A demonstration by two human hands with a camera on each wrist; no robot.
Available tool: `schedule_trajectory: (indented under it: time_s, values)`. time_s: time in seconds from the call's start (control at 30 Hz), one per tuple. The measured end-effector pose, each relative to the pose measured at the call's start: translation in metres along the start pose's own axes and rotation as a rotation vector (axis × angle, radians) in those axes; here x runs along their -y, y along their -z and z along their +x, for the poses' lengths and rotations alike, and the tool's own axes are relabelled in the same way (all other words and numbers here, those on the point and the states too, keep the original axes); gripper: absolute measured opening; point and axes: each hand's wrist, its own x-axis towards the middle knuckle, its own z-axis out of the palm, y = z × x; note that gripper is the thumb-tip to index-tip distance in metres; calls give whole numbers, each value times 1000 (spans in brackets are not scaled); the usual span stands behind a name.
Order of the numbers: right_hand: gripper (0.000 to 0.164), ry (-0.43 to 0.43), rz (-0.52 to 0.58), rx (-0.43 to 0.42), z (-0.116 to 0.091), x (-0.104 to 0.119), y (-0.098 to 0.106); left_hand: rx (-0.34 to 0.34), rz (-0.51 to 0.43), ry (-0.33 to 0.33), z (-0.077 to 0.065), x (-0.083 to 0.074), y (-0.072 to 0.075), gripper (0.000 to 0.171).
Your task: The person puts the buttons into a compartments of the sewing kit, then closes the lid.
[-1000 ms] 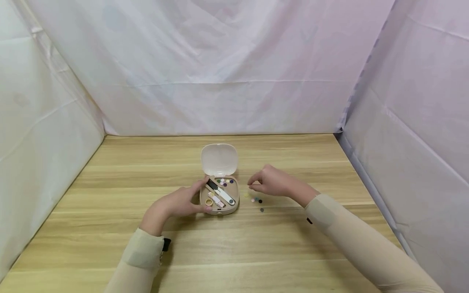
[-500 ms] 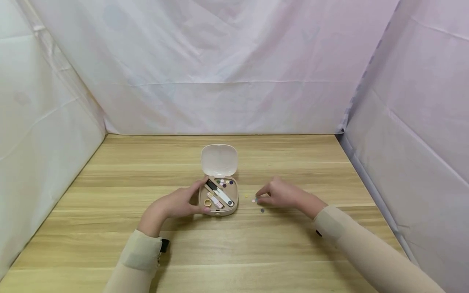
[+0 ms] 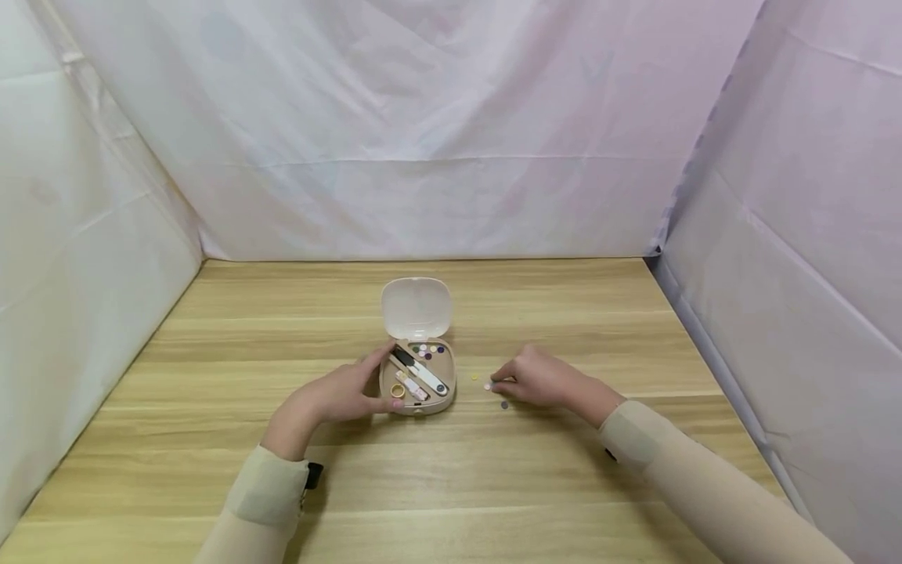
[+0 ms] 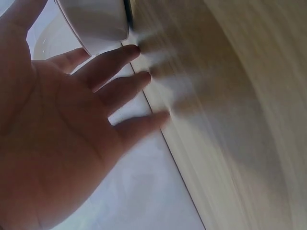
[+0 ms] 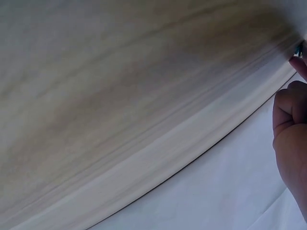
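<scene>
My left hand (image 3: 345, 390) holds the left side of a beige sewing box (image 3: 441, 406), thumb at its front corner and index finger at the back. Its other fingers touch the tabletop in the left wrist view. Inside the box lie a black-and-white tool (image 3: 425, 373), a pink-and-white patterned strip (image 3: 412, 386), a gold ring (image 3: 398, 391) and several coloured buttons (image 3: 427, 356). Right of the box, my right hand (image 3: 539, 377) pinches a teal button (image 5: 299, 49) at the table; something dark shows beside it. Close by lie a yellow button (image 3: 474, 377), a pink button (image 3: 487, 387) and a grey button (image 3: 504, 405).
The box's lid (image 3: 416, 309) stands raised at the back. Box and buttons are on a wood-grain table (image 3: 451, 486). White cloth (image 3: 423, 133) hangs behind the table and along both sides.
My right hand has moved right and toward me, down to the loose buttons; the black button seen earlier is now out of sight at its fingertips. Left hand and box have shifted slightly left.
</scene>
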Motion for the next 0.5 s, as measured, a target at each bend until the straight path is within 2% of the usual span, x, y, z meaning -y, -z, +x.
schedule_trajectory:
  time_s: [0.27, 0.5]
  values:
    - [15, 20, -19, 4, 2, 3, -1, 9, -43, -23, 0, 2, 5, 112]
    - [13, 21, -16, 3, 2, 5, -1, 13, -65, -12, 0, 4, 6, 112]
